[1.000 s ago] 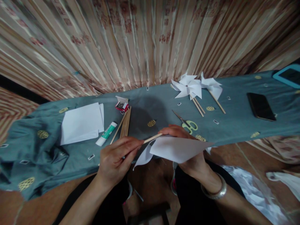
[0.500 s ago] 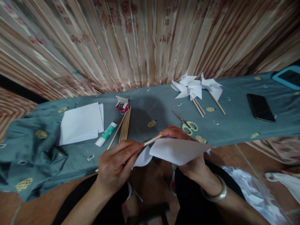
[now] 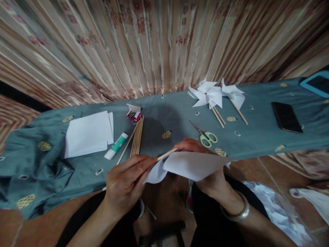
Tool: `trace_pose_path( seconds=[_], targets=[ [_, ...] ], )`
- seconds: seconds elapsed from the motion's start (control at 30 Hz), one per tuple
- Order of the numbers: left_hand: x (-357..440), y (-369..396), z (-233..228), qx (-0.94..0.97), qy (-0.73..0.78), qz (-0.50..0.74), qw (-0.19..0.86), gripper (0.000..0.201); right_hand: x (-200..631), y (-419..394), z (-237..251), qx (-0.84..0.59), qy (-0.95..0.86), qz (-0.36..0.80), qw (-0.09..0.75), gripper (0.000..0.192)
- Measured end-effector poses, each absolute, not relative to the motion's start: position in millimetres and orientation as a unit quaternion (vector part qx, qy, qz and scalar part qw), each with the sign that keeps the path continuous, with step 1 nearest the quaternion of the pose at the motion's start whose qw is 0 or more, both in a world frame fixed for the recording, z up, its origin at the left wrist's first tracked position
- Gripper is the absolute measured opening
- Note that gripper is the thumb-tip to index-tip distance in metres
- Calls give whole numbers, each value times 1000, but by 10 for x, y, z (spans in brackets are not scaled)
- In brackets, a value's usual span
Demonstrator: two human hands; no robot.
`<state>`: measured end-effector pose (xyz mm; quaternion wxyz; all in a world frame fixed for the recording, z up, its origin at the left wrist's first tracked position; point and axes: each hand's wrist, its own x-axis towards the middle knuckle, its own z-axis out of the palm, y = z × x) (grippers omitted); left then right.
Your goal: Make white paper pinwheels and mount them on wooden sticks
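A wooden stick (image 3: 164, 155) is pinched in the left hand (image 3: 125, 181), its tip brought to the folded white paper (image 3: 190, 165) clamped by the right hand (image 3: 205, 161) above the lap; steadiness is best kept at the centre. Scissors (image 3: 205, 135), glue (image 3: 116, 146) and finished pinwheels (image 3: 209, 95) are spread over the cloth-draped surface (image 3: 180, 120), backed by a curtain (image 3: 154, 44).

Nothing legible anywhere. Reddish square motifs, perhaps characters, repeated on the striped curtain (image 3: 154, 44), too blurred to read. Print on the glue stick (image 3: 116, 146) and on the small red box (image 3: 133, 115) too small to make out.
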<state>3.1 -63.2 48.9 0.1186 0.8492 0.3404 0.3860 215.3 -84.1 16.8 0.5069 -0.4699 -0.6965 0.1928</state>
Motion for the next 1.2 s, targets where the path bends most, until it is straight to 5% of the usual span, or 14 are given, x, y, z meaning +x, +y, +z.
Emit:
trace_pose_path(
  seconds=[0.37, 0.6, 0.83, 1.2],
  targets=[
    [-4, -582, 350, 834, 351, 391, 168, 20, 2164, -787, 51, -476, -707, 211, 478, 27],
    [23, -390, 114, 794, 416, 345, 279, 27, 2222, -507, -27, -524, -671, 334, 404, 23],
    [-47, -319, -2, 797, 418, 311, 305, 17, 2270, -355, -19, -577, -665, 338, 332, 24],
    [-221, -219, -135, 791, 448, 297, 291, 24, 2392, -223, -56, -577, -637, 370, 353, 27]
  ],
)
